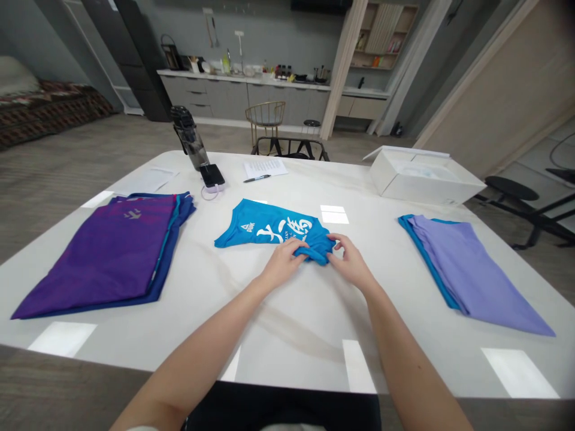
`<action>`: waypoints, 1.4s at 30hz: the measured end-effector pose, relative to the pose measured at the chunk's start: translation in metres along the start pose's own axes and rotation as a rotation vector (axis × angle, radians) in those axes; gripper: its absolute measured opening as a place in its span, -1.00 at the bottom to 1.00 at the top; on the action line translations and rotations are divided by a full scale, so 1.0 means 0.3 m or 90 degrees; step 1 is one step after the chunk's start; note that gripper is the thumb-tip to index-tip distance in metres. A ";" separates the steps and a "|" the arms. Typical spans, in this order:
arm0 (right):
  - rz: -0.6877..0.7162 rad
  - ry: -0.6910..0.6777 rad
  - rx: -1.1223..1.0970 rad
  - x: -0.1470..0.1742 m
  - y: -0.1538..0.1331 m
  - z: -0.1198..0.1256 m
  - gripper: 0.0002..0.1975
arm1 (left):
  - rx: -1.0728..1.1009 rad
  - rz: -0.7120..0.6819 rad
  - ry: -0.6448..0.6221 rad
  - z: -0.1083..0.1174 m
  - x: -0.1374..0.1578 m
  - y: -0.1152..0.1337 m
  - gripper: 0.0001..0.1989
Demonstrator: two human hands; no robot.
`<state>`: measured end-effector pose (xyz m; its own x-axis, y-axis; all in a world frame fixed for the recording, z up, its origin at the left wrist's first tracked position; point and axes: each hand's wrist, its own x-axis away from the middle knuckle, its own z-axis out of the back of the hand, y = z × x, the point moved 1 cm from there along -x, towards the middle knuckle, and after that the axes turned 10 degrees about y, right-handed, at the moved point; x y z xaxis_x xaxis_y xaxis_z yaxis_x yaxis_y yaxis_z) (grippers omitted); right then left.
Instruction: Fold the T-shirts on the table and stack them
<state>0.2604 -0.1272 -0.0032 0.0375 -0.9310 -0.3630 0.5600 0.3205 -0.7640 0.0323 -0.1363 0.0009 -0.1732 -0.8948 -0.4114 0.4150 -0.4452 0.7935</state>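
Note:
A bright blue shirt with white lettering lies folded lengthwise in the middle of the white table. Its right end is bunched up into a fold or roll. My left hand pinches the near edge of that bunched part. On the other side, my right hand grips the right end with thumb and fingers. To the left rests a stack of folded clothes with a purple shirt on top. At the right lies a lavender garment over a blue one.
Toward the back left stand a dark water bottle and a phone on a stand with a cable. A pen lies by a printed sheet. An open white box sits at the back right. Chairs stand beyond.

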 end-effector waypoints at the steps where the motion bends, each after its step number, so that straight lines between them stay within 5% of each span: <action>1: -0.008 0.013 0.030 -0.005 0.008 -0.001 -0.50 | 0.019 -0.008 -0.001 0.001 -0.005 -0.001 -0.78; 5: -0.057 -0.022 0.040 -0.018 -0.003 -0.014 -0.71 | 0.044 -0.024 0.014 0.026 -0.022 -0.012 -0.74; 9: -0.078 0.053 -0.098 -0.014 -0.064 -0.002 -0.82 | 0.005 0.036 0.110 0.092 -0.033 -0.023 -0.54; 17: -0.179 0.044 -0.309 -0.012 -0.096 0.014 -0.71 | -0.090 -0.050 -0.030 0.160 -0.011 0.034 -0.68; 20: -0.205 0.128 -0.215 -0.034 -0.016 0.056 -0.75 | -0.272 0.025 0.019 0.169 -0.016 -0.021 -0.67; 23: -0.212 0.253 0.024 -0.049 0.093 0.126 -0.72 | -0.467 0.176 0.145 0.225 -0.033 -0.109 -0.53; 26: -0.174 0.250 0.193 -0.050 0.160 0.174 -0.62 | -0.574 0.307 0.246 0.313 -0.047 -0.190 -0.42; 31: -0.054 0.282 0.257 -0.063 0.095 0.142 -0.60 | -0.503 0.436 0.180 0.407 -0.055 -0.284 -0.54; 34: -0.027 0.200 0.154 -0.080 0.003 0.080 -0.72 | -0.351 0.369 0.164 0.405 -0.056 -0.289 -0.72; 37: -0.002 0.077 0.069 -0.084 -0.080 0.033 -0.78 | -0.204 0.148 0.103 0.373 -0.055 -0.237 -0.81; 42: 0.090 -0.029 0.087 -0.136 -0.170 -0.037 -0.79 | -0.154 -0.094 -0.074 0.302 -0.027 -0.134 -0.69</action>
<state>0.2212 -0.1037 0.0447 0.1593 -0.8866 -0.4342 0.6533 0.4244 -0.6270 -0.0640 -0.1141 0.0131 -0.3428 -0.8253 -0.4487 0.5764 -0.5620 0.5932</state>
